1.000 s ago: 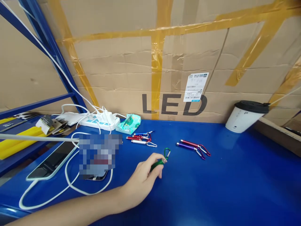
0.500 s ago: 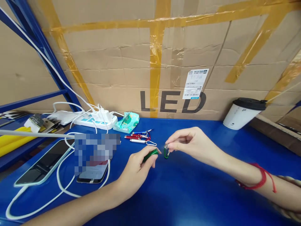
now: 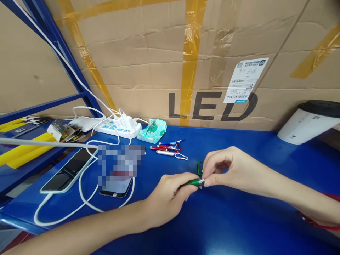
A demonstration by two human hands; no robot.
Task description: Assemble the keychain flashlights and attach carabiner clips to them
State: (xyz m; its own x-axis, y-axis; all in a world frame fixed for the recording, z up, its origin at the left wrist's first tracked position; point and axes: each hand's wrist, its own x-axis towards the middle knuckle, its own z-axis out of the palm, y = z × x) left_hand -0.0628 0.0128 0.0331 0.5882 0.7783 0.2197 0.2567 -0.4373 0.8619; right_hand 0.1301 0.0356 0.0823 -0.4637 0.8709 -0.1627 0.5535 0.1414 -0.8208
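Observation:
My left hand (image 3: 172, 196) is closed around the green tube of a keychain flashlight (image 3: 193, 182), its silvery end pointing right. My right hand (image 3: 223, 168) pinches a small silvery end piece (image 3: 202, 181) against that end; whether the two are joined I cannot tell. A green carabiner (image 3: 199, 168) sticks out beside the right fingertips, above the tube. Beyond the hands lie several similar small flashlights on the blue table: a silver one (image 3: 165, 153) with a wire carabiner, a red one (image 3: 158, 148) and a blue one (image 3: 166, 143).
Two phones, one in a pale case (image 3: 67, 173) and one partly blurred (image 3: 115, 189), lie left among white cables. A power strip (image 3: 132, 131), a teal tissue pack (image 3: 152, 131) and a white cup (image 3: 302, 127) stand along a large cardboard box (image 3: 148, 71).
My hands have come together, so the end piece now meets the green tube. The carabiner has swung from below the right fingers to above them. The view has shifted left.

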